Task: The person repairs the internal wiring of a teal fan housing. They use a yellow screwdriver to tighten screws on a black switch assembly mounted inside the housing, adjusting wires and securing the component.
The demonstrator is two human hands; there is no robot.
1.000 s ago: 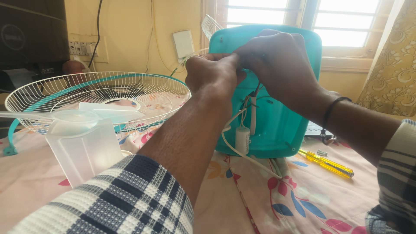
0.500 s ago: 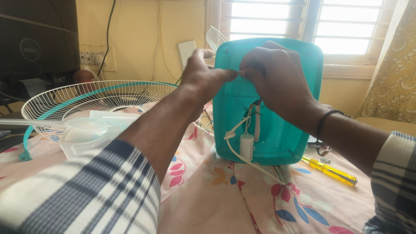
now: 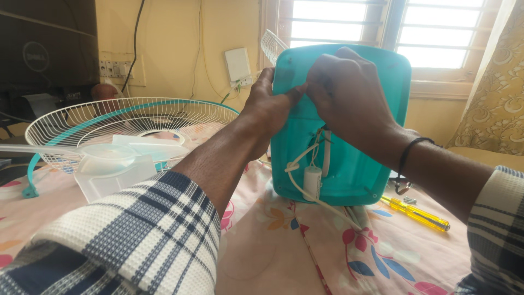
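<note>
While both hands stay pressed together at the upper part of the teal fan housing [image 3: 349, 169], the view has drawn closer and shifted a little since a second ago; the housing itself stands in the same upright spot on the floral bedsheet [image 3: 273, 246]. That suggests the work is fine fiddling at one point, not moving the part. The left hand [image 3: 270, 106] grips the housing's upper left edge, its thumb meeting the right hand [image 3: 346, 93], whose fingers are curled narrow and pinch something small against the teal surface; what they pinch is hidden. Below the hands, white wires [image 3: 305, 164] hang down the housing's middle to a small white cylinder [image 3: 312, 181]. To the left of the housing lie a white wire fan guard [image 3: 131, 117] and a clear plastic fan blade [image 3: 117, 164]. To the lower right of the housing, a yellow screwdriver [image 3: 417, 214] rests on the sheet, untouched.
</note>
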